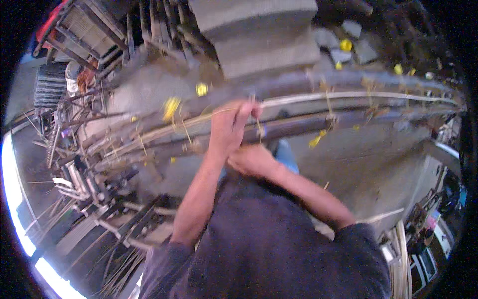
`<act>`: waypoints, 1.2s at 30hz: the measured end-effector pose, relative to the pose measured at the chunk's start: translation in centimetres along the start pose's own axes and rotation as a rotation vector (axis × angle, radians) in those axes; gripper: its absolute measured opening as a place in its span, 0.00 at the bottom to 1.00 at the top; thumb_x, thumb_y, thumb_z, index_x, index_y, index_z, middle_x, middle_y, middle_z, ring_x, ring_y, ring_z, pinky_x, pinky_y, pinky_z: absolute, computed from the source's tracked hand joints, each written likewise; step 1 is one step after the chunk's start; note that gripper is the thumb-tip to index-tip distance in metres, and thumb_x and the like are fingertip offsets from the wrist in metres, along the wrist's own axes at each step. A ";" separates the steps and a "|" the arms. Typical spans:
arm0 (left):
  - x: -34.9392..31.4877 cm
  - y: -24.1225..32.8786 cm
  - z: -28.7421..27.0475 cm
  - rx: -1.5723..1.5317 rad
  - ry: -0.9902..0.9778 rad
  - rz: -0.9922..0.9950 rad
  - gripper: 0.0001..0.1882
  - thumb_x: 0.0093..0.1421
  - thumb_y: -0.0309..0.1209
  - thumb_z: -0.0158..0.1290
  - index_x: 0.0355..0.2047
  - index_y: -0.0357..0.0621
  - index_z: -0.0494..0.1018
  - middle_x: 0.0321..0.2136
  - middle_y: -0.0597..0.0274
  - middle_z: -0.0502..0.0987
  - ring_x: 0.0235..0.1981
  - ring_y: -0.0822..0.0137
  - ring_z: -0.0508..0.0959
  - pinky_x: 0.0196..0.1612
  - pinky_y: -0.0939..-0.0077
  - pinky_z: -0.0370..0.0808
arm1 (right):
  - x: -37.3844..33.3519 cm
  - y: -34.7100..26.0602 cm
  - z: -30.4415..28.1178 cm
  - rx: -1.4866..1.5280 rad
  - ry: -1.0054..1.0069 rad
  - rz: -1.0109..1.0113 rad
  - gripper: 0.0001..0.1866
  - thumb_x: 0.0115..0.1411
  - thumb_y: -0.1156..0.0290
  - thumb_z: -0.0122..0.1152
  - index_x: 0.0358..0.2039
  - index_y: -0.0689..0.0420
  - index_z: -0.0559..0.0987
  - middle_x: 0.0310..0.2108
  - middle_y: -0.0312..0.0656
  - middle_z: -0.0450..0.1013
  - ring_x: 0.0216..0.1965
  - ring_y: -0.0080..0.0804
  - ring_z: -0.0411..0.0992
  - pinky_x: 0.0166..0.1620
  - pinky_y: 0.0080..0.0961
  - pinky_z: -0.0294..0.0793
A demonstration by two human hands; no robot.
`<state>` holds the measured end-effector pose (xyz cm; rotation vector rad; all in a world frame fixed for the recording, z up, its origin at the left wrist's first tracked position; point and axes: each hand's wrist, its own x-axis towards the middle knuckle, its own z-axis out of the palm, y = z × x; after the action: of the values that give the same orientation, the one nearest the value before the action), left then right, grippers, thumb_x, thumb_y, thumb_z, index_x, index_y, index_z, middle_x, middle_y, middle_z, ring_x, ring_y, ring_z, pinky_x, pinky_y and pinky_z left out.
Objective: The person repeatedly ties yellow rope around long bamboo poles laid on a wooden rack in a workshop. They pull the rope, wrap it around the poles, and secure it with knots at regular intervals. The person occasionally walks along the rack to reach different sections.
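Note:
Two long dark poles cross in front of me, the far pole (pixel 289 89) and the near pole (pixel 298 123). Thin yellowish ties (pixel 328 102) link them at intervals. A pale, slender strip (pixel 358 94) runs lengthwise between them. My left hand (pixel 230 122) reaches over the near pole, its fingers closed around the strip. A thin yellowish strand also passes by this hand. Just below it, against the near side of the near pole, my right hand (pixel 253 159) is closed in a fist. What lies inside the right fingers is hidden and blurred.
Yellow bundles (pixel 172 108) hang on or lie around the poles. Beyond them stands a large grey block-like form (pixel 259 40), with broken slabs (pixel 366 50) to its right. Wooden frames (pixel 89 35) stand far left. Scattered sticks (pixel 107 244) cover the near left floor.

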<state>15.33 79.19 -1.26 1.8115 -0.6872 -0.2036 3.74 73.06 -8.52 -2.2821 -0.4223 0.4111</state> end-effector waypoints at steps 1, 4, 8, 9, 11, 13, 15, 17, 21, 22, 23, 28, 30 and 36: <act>1.6 1.5 0.0 -0.033 -0.021 0.032 0.16 0.66 0.36 0.46 0.26 0.39 0.73 0.20 0.57 0.73 0.24 0.62 0.72 0.29 0.64 0.67 | -0.4 -0.3 0.2 0.076 0.148 -0.086 0.13 0.61 0.62 0.51 0.27 0.57 0.75 0.25 0.47 0.74 0.28 0.48 0.75 0.32 0.45 0.74; 8.6 -3.3 0.4 0.162 -0.048 -0.196 0.23 0.67 0.42 0.43 0.20 0.38 0.67 0.15 0.58 0.66 0.20 0.65 0.63 0.26 0.63 0.62 | -2.4 0.6 0.2 -0.135 0.088 -0.120 0.11 0.55 0.63 0.55 0.23 0.56 0.75 0.20 0.44 0.73 0.25 0.42 0.76 0.28 0.40 0.75; 11.0 -9.9 0.2 0.017 -0.182 -0.421 0.27 0.66 0.48 0.41 0.18 0.38 0.65 0.14 0.61 0.65 0.18 0.67 0.65 0.25 0.67 0.63 | -1.7 -1.2 -2.5 -0.119 -0.008 -0.006 0.07 0.50 0.70 0.59 0.31 0.54 0.78 0.35 0.47 0.75 0.34 0.43 0.75 0.38 0.32 0.77; 11.7 -7.1 -1.7 -0.025 -0.308 -0.509 0.28 0.65 0.50 0.42 0.21 0.37 0.71 0.14 0.63 0.68 0.21 0.67 0.73 0.29 0.68 0.70 | -2.7 -1.8 -3.1 -0.084 0.069 0.016 0.13 0.50 0.72 0.60 0.38 0.53 0.76 0.38 0.47 0.73 0.36 0.42 0.74 0.40 0.31 0.76; 13.5 -9.0 -7.6 0.199 -0.527 -0.402 0.28 0.65 0.53 0.41 0.38 0.39 0.78 0.30 0.53 0.79 0.37 0.56 0.79 0.44 0.63 0.74 | -5.1 -4.5 -3.4 -0.048 0.176 0.005 0.27 0.50 0.76 0.61 0.53 0.51 0.72 0.44 0.46 0.70 0.38 0.38 0.73 0.45 0.28 0.75; 14.9 -10.2 -12.4 0.507 -0.605 -0.163 0.29 0.65 0.54 0.40 0.48 0.43 0.76 0.43 0.50 0.79 0.46 0.51 0.77 0.51 0.61 0.72 | -5.2 -6.9 -1.6 0.684 -0.001 0.186 0.35 0.52 0.77 0.61 0.61 0.50 0.61 0.46 0.44 0.68 0.38 0.34 0.71 0.46 0.26 0.73; 14.6 -9.4 -15.3 0.652 -0.609 -0.065 0.27 0.65 0.53 0.41 0.51 0.46 0.74 0.46 0.50 0.77 0.47 0.49 0.76 0.52 0.60 0.71 | -2.5 -9.1 1.5 1.526 0.004 0.371 0.41 0.57 0.75 0.61 0.68 0.51 0.50 0.44 0.38 0.69 0.36 0.26 0.69 0.46 0.23 0.71; 11.9 -9.8 -17.0 0.546 -0.533 0.042 0.25 0.65 0.51 0.42 0.48 0.45 0.75 0.44 0.49 0.78 0.46 0.49 0.76 0.51 0.59 0.72 | 3.6 -6.8 9.3 1.545 0.187 0.693 0.34 0.57 0.76 0.61 0.63 0.54 0.59 0.39 0.37 0.71 0.35 0.26 0.70 0.45 0.22 0.72; 0.8 -8.2 -19.5 0.484 -0.362 -0.027 0.20 0.63 0.43 0.48 0.47 0.42 0.75 0.45 0.49 0.77 0.47 0.50 0.76 0.50 0.61 0.72 | 5.1 -11.3 8.2 0.801 0.387 0.601 0.11 0.59 0.77 0.60 0.43 0.60 0.78 0.28 0.35 0.73 0.31 0.26 0.71 0.38 0.25 0.73; -2.6 -8.4 -19.8 0.450 -0.335 -0.051 0.19 0.63 0.42 0.49 0.46 0.41 0.75 0.44 0.49 0.77 0.46 0.49 0.76 0.49 0.60 0.72 | 4.3 -13.2 4.8 0.466 0.462 0.534 0.05 0.60 0.75 0.58 0.35 0.60 0.79 0.27 0.37 0.74 0.32 0.26 0.72 0.37 0.25 0.72; -5.5 -9.4 -19.7 0.407 -0.300 -0.080 0.19 0.63 0.42 0.49 0.45 0.41 0.75 0.43 0.49 0.78 0.45 0.48 0.76 0.48 0.60 0.73 | 4.0 -15.9 0.2 0.126 0.516 0.452 0.08 0.61 0.73 0.56 0.28 0.60 0.81 0.27 0.39 0.74 0.33 0.26 0.73 0.36 0.25 0.72; -9.8 -13.6 -13.6 0.215 0.300 0.002 0.11 0.55 0.36 0.58 0.36 0.43 0.77 0.31 0.50 0.78 0.36 0.50 0.78 0.42 0.59 0.74 | 16.0 -22.1 -9.2 -0.458 0.023 -0.317 0.11 0.57 0.71 0.56 0.39 0.57 0.79 0.31 0.48 0.75 0.34 0.46 0.75 0.39 0.35 0.75; -9.4 -13.6 -13.9 0.209 0.318 -0.044 0.09 0.55 0.36 0.58 0.32 0.45 0.77 0.29 0.52 0.79 0.33 0.51 0.78 0.39 0.59 0.74 | 19.0 -21.6 -10.9 -0.293 -0.095 -0.197 0.16 0.56 0.70 0.58 0.45 0.57 0.77 0.35 0.49 0.76 0.37 0.48 0.75 0.40 0.38 0.75; -7.7 -10.3 -15.3 0.625 0.045 0.101 0.10 0.56 0.39 0.56 0.25 0.47 0.77 0.25 0.56 0.79 0.28 0.54 0.78 0.30 0.61 0.70 | 21.5 -7.7 -6.4 0.231 0.392 0.088 0.22 0.65 0.60 0.52 0.55 0.59 0.70 0.35 0.42 0.76 0.32 0.29 0.74 0.33 0.26 0.72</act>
<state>19.75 97.86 -6.76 2.3551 -0.8712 0.1384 24.31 83.05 -2.12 -2.0935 -0.0708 0.0448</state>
